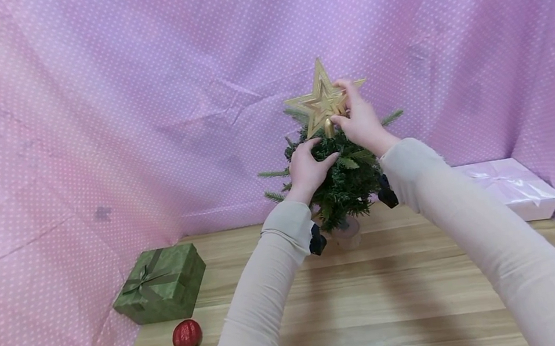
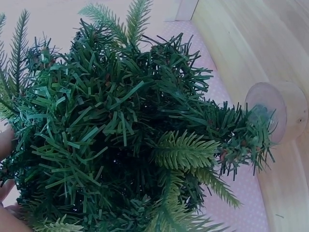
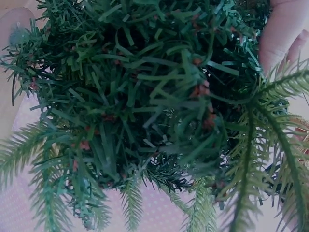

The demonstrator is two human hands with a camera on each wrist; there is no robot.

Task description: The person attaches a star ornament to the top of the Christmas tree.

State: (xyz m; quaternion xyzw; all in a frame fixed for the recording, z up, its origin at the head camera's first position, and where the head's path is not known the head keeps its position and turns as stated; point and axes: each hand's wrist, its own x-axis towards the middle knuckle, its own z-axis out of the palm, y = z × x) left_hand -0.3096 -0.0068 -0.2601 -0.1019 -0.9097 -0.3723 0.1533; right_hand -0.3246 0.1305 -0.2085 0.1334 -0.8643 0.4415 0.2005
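Observation:
A gold star tree topper (image 1: 323, 100) stands upright at the tip of a small artificial Christmas tree (image 1: 349, 178). My right hand (image 1: 361, 118) grips the star's right side, thumb low near its gold socket and fingers by the right arm. The socket's lower end meets the foliage. Just below, my left hand (image 1: 305, 168) holds the upper branches between thumb and fingers. In the left wrist view, dense green needles (image 2: 111, 106) fill most of the picture, with fingers (image 2: 7, 145) at the left edge. Foliage (image 3: 145, 96) covers much of the right wrist view too.
The tree's round pale base (image 1: 347, 233) rests on the wooden table (image 1: 358, 308). To the left sit a green gift box (image 1: 166, 284) with a bow and a red ornament (image 1: 187, 335). A white gift box (image 1: 513, 188) lies behind my right arm. Pink dotted cloth (image 1: 115, 101) hangs around.

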